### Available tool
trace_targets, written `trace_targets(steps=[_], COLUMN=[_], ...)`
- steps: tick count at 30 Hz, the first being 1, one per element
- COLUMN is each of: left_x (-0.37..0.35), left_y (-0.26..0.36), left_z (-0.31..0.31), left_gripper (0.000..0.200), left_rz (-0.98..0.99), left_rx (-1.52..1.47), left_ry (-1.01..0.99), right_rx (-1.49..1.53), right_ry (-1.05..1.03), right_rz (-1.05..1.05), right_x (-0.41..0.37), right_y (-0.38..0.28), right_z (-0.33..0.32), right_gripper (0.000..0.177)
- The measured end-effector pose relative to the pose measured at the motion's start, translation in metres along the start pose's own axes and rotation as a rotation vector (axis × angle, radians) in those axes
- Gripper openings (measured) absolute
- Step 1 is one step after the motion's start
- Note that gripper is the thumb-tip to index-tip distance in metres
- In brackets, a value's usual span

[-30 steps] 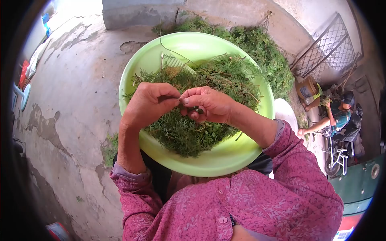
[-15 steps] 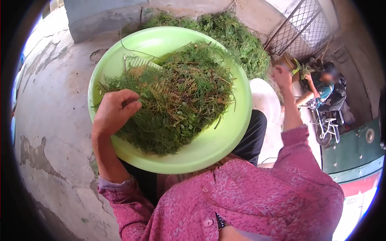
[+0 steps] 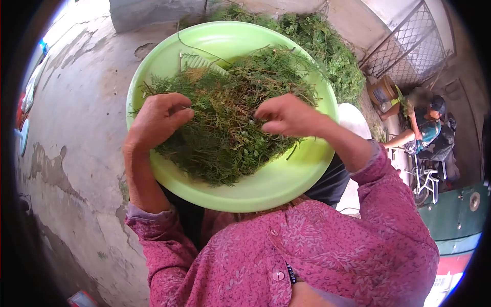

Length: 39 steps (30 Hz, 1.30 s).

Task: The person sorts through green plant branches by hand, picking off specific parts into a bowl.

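A wide light-green plastic basin rests across my lap. Feathery green sprigs, some of them browned, are heaped in it. My left hand hovers at the left side of the heap, fingers curled toward the thumb; anything between them is too small to make out. Over the right part of the heap is my right hand, its thumb and bent fingers apart, with nothing visible between them. A pale green ribbed piece lies partly under the sprigs at the back, near a thin curved twig.
More cut greenery is piled on the floor behind the basin. A white rounded object stands to the right. Farther right, another person sits by a bucket, holding greenery. A metal lattice leans at the wall.
My right hand has come from outside the basin on the right to over the sprigs. My left hand stays at the left side of the heap. The view has shifted slightly.
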<state>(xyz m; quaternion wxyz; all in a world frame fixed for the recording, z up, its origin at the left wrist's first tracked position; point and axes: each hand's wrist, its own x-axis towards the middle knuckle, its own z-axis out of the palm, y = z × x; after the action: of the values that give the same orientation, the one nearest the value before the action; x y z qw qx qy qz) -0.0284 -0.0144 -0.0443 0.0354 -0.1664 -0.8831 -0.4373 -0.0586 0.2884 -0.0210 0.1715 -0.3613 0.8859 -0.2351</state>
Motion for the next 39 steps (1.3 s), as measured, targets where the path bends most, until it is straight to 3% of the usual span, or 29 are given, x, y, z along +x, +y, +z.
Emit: trace_targets(steps=[4, 6, 13, 15, 16, 18, 21, 24, 31, 33, 35, 39], left_x=[-0.003, -0.003, -0.003, -0.004, -0.005, -0.005, -0.003, -0.005, -0.006, -0.005, -0.004, -0.005], left_y=[0.004, 0.005, 0.007, 0.006, 0.005, 0.003, 0.003, 0.004, 0.005, 0.004, -0.001, 0.004], left_z=[-0.001, -0.001, -0.004, -0.003, -0.002, 0.0, -0.001, -0.002, -0.003, -0.002, -0.001, -0.003], left_gripper=[0.023, 0.023, 0.025, 0.025, 0.025, 0.025, 0.026, 0.028, 0.024, 0.019, 0.014, 0.007], left_rz=[-0.032, -0.024, -0.021, -0.013, -0.006, 0.003, 0.008, -0.01, -0.019, -0.003, 0.112, 0.114], left_rx=[-0.05, -0.062, -0.109, -0.108, -0.145, -0.178, -0.226, -0.438, -0.515, -0.484, -0.236, -0.221], left_ry=[-0.032, -0.038, -0.082, -0.076, -0.068, -0.058, -0.067, -0.065, 0.044, 0.083, 0.099, 0.196], right_rx=[-0.324, -0.249, -0.102, 0.261, 0.257, 0.561, 0.662, 0.647, 0.64, 0.647, 0.675, 0.611], right_ry=[-0.001, -0.09, -0.025, -0.025, -0.027, -0.004, 0.045, 0.132, 0.199, 0.189, 0.158, 0.137], right_rz=[-0.25, 0.001, 0.102, 0.227, 0.221, 0.181, 0.127, 0.073, -0.063, -0.071, -0.04, 0.005], right_x=[0.023, 0.029, 0.038, 0.038, 0.04, 0.042, 0.05, 0.062, 0.091, 0.094, 0.095, 0.096], right_y=[0.002, -0.001, 0.013, 0.013, 0.012, 0.003, -0.027, -0.057, -0.078, -0.081, -0.083, -0.091], right_z=[0.039, 0.046, 0.056, 0.053, 0.048, 0.036, 0.018, 0.007, 0.019, 0.018, 0.016, 0.009], right_gripper=[0.022, 0.021, 0.018, 0.017, 0.017, 0.013, 0.01, 0.01, 0.009, 0.009, 0.009, 0.01])
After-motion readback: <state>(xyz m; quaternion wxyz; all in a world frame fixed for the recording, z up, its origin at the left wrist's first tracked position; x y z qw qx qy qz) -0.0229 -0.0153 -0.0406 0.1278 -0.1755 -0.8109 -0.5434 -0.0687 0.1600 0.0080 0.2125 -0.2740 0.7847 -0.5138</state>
